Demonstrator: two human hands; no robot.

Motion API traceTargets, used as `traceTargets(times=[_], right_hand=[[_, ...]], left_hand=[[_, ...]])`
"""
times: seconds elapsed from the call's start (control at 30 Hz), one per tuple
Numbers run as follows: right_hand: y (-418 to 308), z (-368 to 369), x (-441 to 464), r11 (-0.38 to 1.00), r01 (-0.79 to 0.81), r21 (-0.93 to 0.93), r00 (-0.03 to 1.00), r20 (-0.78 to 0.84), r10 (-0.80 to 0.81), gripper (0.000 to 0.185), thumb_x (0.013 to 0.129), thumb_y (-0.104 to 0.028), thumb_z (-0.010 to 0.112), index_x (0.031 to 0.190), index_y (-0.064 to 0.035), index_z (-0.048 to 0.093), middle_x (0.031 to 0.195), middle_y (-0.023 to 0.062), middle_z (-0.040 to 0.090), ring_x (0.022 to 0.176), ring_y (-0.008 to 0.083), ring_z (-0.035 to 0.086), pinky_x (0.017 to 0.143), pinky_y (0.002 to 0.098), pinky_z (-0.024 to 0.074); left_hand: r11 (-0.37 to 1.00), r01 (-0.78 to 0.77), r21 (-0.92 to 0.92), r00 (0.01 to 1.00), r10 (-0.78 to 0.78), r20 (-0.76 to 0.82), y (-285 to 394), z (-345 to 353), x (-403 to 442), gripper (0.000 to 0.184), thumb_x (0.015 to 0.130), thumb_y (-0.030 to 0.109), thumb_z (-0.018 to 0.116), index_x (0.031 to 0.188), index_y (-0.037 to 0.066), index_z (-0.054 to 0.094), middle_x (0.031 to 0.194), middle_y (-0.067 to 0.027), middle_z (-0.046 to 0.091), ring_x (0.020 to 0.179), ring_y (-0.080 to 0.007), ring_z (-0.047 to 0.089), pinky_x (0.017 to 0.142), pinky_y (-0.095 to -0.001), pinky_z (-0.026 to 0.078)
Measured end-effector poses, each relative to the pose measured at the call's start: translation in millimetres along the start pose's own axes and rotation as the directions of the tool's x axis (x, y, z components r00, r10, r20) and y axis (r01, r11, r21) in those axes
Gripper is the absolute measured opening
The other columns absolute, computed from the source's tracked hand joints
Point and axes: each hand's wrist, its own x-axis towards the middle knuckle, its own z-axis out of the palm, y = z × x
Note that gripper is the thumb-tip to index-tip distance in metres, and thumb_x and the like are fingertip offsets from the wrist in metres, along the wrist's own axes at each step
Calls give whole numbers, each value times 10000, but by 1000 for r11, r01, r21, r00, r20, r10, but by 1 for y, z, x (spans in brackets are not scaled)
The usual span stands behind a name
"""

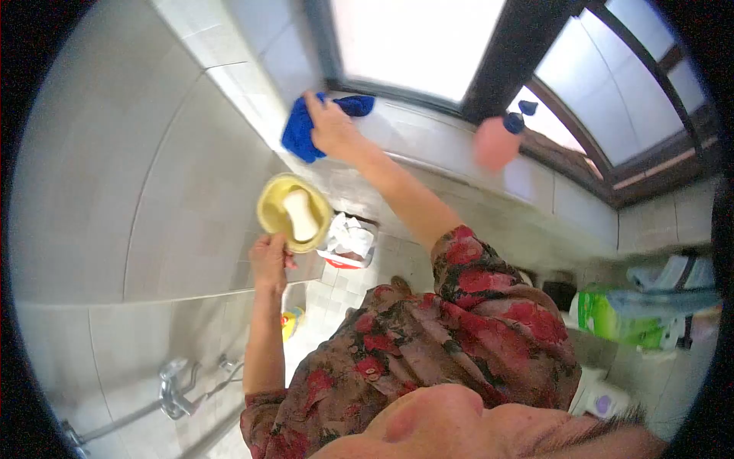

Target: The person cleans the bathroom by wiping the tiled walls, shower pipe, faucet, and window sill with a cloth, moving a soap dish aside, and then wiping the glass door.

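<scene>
My left hand [270, 262] grips the near rim of a yellow oval soap dish [267, 208], with fingers curled at its edge. In the dish lies a white bar [300, 216], narrower in the middle, that looks like soap. Higher up, my right hand [332, 128] presses on a blue cloth [300, 138] at the corner of the tiled window ledge. Its index finger stretches over the cloth and the other fingers bend onto it. Part of the cloth sticks out to the right of the hand.
A pink pump bottle [497, 145] stands on the ledge [413, 126] below the window. Down on the floor, a small bin [369, 243] holds crumpled white paper. A shower tap [176, 390] is on the left wall. Green packaging [612, 315] lies at the right.
</scene>
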Motion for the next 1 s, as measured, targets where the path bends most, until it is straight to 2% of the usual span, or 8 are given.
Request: traceTargets(times=[0.03, 0.1, 0.33, 0.5, 0.63, 0.77, 0.83, 1.0], right_hand=[[-8, -17, -10, 998, 23, -53, 992, 128, -16, 644, 766, -77, 588, 1362, -48, 347, 1103, 286, 544, 1020, 441, 529, 909, 466, 433], [-11, -39, -42, 980, 139, -145, 977, 181, -111, 689, 732, -112, 675, 1355, -68, 382, 1115, 253, 552, 1032, 416, 536, 911, 461, 435], [13, -120, -153, 970, -69, -232, 997, 7, 73, 766, 652, 2, 702, 1355, -124, 425, 1128, 228, 557, 1057, 392, 536, 922, 459, 436], [26, -165, -218, 977, -2, -211, 990, -137, -28, 737, 639, 52, 680, 1325, -123, 478, 1168, 169, 568, 1043, 372, 551, 922, 445, 449], [51, -205, -269, 927, -11, -374, 952, -288, -105, 751, 605, 83, 673, 1307, -119, 500, 1236, 145, 560, 1098, 366, 541, 948, 433, 448], [82, -267, -311, 862, -261, -434, 891, -452, 42, 733, 638, 13, 689, 1319, -172, 489, 1187, 163, 574, 1098, 392, 541, 932, 457, 465], [99, -297, -336, 799, -443, -407, 832, -519, 196, 762, 636, 49, 656, 1338, -181, 468, 1211, 167, 569, 1114, 400, 528, 951, 458, 455], [137, -381, -389, 637, -592, -494, 758, -609, 232, 784, 669, 89, 576, 1389, -170, 403, 1281, 205, 529, 1144, 418, 509, 998, 448, 411]], left_hand=[[1000, 18, 19, 999, -18, 29, 2, 1, 2, 179, 853, 161, 619, 770, 8, 576, 582, -48, 547, 380, -102, 468, 358, -247, 434], [1000, -3, -26, 999, 4, 32, 14, 9, 6, 186, 872, 176, 608, 765, 32, 562, 583, -36, 536, 382, -99, 460, 361, -245, 436], [994, -79, -75, 982, 91, 168, 45, 79, 35, 164, 885, 156, 581, 770, 42, 555, 584, -28, 533, 407, -94, 469, 381, -246, 434], [995, -55, -82, 953, 76, 295, 41, 131, 88, 168, 868, 166, 607, 753, 68, 531, 592, -27, 537, 424, -90, 468, 394, -264, 443], [990, -15, -139, 974, 46, 224, 46, 162, 107, 165, 856, 148, 638, 769, 72, 519, 609, -26, 545, 439, -94, 479, 426, -275, 463], [990, -22, -138, 954, 63, 294, 40, 177, 131, 167, 866, 159, 662, 814, 66, 533, 649, -30, 571, 472, -92, 512, 477, -280, 507], [991, -20, -135, 961, 56, 270, 42, 181, 130, 172, 864, 174, 674, 830, 63, 547, 669, -35, 576, 511, -100, 539, 515, -289, 541], [988, 14, -155, 959, 31, 280, 52, 183, 102, 217, 877, 208, 676, 838, 32, 554, 784, -67, 614, 659, -141, 619, 636, -310, 585]])
